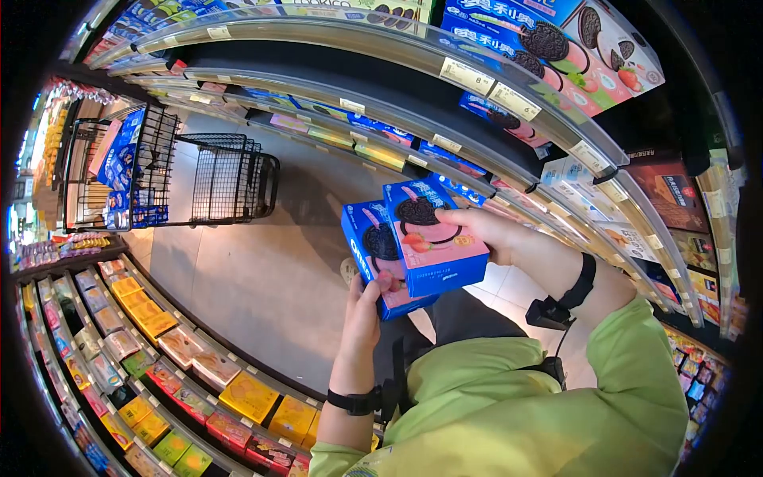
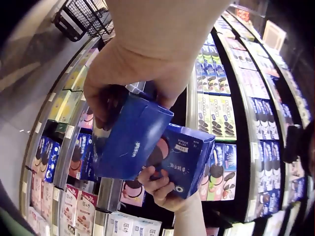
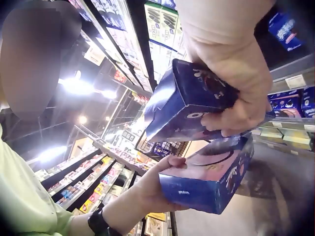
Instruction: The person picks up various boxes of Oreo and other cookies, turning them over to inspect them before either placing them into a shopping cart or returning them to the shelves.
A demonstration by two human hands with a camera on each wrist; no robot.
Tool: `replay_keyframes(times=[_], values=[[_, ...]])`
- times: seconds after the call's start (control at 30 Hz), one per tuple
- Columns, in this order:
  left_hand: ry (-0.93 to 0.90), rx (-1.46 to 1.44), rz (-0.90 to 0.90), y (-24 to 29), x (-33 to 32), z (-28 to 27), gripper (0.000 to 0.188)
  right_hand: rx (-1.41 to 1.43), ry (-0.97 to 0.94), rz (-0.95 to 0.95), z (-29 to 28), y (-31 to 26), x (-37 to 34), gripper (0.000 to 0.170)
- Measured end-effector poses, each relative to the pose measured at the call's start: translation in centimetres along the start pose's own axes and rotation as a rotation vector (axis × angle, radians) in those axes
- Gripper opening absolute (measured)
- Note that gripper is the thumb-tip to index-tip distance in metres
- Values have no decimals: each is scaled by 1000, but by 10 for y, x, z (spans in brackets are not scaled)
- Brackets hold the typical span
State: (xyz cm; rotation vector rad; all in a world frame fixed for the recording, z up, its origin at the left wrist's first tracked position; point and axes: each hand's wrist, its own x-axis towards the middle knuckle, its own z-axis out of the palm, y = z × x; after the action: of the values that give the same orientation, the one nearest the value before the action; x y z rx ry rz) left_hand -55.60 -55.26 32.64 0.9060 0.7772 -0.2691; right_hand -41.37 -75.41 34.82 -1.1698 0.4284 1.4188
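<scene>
Two blue and pink cookie boxes are held close together, one in each hand. My left hand (image 1: 365,312) grips the lower-left box (image 1: 359,242), its thumb on the pink front. The right hand (image 1: 483,230) holds the other box (image 1: 447,270) by its right side, partly in front of the first. In the left wrist view, the left hand (image 2: 130,73) clasps its box (image 2: 133,140) from above, with the right hand (image 2: 162,189) below. The right wrist view has the right hand (image 3: 238,105) around its box (image 3: 179,105), over the left hand's box (image 3: 202,189).
Shelves of cookie boxes (image 1: 548,48) curve along the top and right. A black cart (image 1: 163,167) containing blue packages stands at the upper left, on the tiled floor (image 1: 246,294). Lower left, another shelf holds yellow and red packs (image 1: 250,396).
</scene>
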Motion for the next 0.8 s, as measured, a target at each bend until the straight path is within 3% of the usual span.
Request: replay_keyframes(times=[0.33, 0.53, 0.6, 0.63, 0.67, 0.73, 0.8], values=[[-17, 9, -26, 0, 6, 3, 26, 93, -40, -26, 0, -3, -4, 48], [-27, 38, -36, -1, 8, -1, 29, -10, -13, -62, -19, 1, 0, 49], [-49, 46, -27, -5, 11, 1, 31, -337, 348, -479, -21, 1, -6, 56], [-16, 60, -37, -2, 9, -2, 31, -722, 556, -497, -43, 2, 0, 67], [19, 73, -47, 0, 7, -4, 31, -726, 566, -496, -61, 5, 0, 67], [17, 52, -55, -5, 9, -11, 30, -1168, 931, -644, -66, -4, -15, 72], [17, 33, -33, -10, 11, -18, 29, -1344, 1082, -574, -73, -19, -24, 75]])
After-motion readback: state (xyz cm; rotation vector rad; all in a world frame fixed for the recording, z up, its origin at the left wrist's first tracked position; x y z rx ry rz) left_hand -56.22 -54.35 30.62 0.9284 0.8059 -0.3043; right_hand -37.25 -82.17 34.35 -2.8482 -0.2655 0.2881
